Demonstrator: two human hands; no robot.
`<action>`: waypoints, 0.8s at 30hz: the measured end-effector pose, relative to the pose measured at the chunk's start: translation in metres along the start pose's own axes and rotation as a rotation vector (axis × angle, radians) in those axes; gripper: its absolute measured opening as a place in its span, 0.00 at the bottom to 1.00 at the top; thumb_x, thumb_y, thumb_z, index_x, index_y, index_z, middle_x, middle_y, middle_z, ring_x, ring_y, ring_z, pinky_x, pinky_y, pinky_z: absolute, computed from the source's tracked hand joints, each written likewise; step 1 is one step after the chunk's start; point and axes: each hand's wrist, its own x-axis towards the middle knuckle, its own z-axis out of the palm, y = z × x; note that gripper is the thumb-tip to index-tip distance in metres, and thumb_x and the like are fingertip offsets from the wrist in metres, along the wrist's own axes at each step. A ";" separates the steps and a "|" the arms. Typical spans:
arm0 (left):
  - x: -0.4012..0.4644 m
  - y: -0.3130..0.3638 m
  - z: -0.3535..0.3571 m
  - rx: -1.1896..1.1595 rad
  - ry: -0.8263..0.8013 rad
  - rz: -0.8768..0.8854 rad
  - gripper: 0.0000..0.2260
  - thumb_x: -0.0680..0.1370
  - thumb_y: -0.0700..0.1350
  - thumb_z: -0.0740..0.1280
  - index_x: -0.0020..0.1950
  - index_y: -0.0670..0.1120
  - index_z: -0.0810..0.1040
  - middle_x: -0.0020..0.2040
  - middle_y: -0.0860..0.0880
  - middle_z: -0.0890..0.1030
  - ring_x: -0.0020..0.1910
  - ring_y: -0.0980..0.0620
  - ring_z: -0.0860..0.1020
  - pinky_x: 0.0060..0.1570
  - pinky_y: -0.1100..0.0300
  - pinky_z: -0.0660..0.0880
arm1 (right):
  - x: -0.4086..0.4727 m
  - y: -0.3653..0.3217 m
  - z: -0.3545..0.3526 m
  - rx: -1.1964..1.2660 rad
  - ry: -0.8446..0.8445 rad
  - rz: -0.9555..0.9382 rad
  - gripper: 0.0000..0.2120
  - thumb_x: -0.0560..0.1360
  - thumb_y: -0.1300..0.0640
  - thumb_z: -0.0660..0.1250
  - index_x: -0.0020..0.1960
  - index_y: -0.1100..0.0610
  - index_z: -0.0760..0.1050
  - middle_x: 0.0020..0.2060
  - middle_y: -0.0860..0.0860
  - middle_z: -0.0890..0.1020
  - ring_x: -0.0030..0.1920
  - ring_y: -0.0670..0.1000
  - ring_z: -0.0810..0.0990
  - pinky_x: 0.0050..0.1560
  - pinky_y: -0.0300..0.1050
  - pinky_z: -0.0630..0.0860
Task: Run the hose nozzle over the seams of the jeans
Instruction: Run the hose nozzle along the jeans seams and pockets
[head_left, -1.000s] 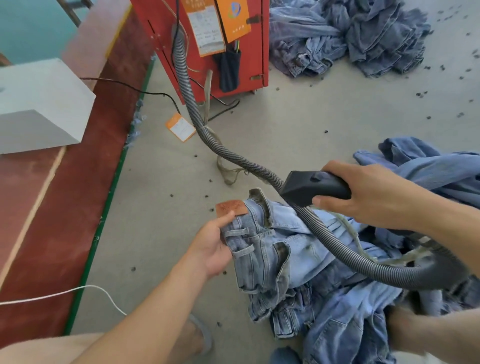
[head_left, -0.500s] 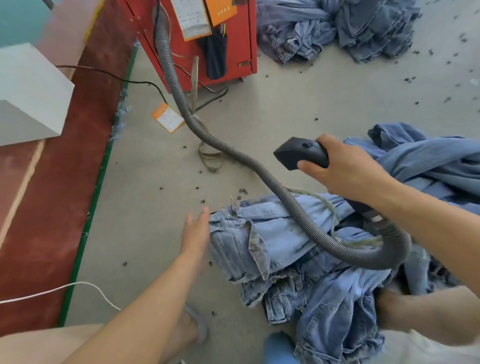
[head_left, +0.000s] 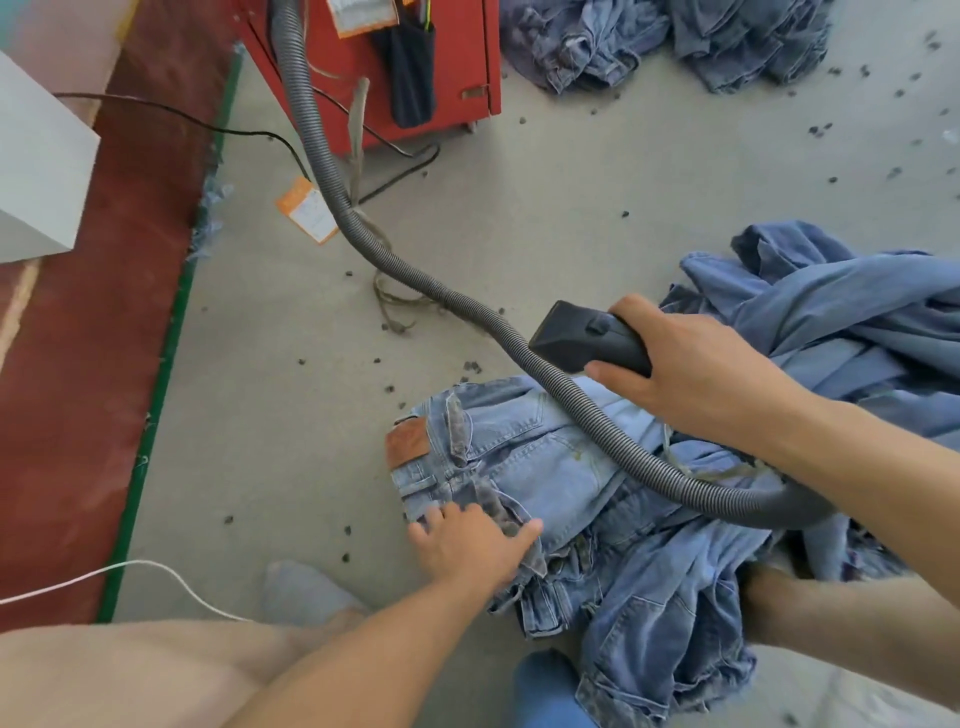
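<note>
A pair of light blue jeans lies on the grey floor, waistband to the left with a brown leather patch showing. My left hand presses flat on the waistband's near corner, fingers spread. My right hand grips the black hose nozzle, which hovers just above and behind the jeans, mouth pointing left. The grey ribbed hose loops from the nozzle's rear across the jeans and runs back to the red machine.
More denim lies heaped at the right and at the back. A red mat with a green edge borders the left, with a white box and a white cord. Lint bits dot the floor. My feet sit beside the jeans.
The jeans have been turned so the leather patch faces up. My left hand moved from the waistband's far edge to press on its near corner. The nozzle stays lifted above the denim.
</note>
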 end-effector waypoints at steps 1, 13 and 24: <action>0.004 -0.001 -0.001 -0.103 -0.168 -0.038 0.36 0.71 0.77 0.60 0.59 0.47 0.80 0.59 0.46 0.80 0.61 0.44 0.76 0.58 0.50 0.72 | 0.000 -0.001 0.001 -0.003 -0.008 -0.002 0.17 0.77 0.37 0.65 0.57 0.47 0.67 0.36 0.44 0.76 0.36 0.53 0.76 0.33 0.43 0.66; 0.003 -0.034 -0.076 -2.010 -0.563 0.117 0.06 0.82 0.38 0.65 0.59 0.43 0.72 0.53 0.38 0.85 0.50 0.43 0.86 0.48 0.47 0.83 | -0.013 0.003 -0.009 -0.005 -0.252 -0.111 0.14 0.74 0.35 0.67 0.53 0.39 0.68 0.35 0.41 0.80 0.34 0.43 0.79 0.38 0.43 0.76; -0.019 -0.017 -0.091 -1.852 -0.677 0.383 0.16 0.85 0.38 0.58 0.72 0.42 0.73 0.63 0.37 0.83 0.57 0.42 0.85 0.57 0.44 0.82 | 0.002 -0.028 0.007 0.114 -0.312 -0.030 0.11 0.77 0.38 0.70 0.52 0.44 0.74 0.37 0.45 0.82 0.36 0.44 0.80 0.37 0.40 0.76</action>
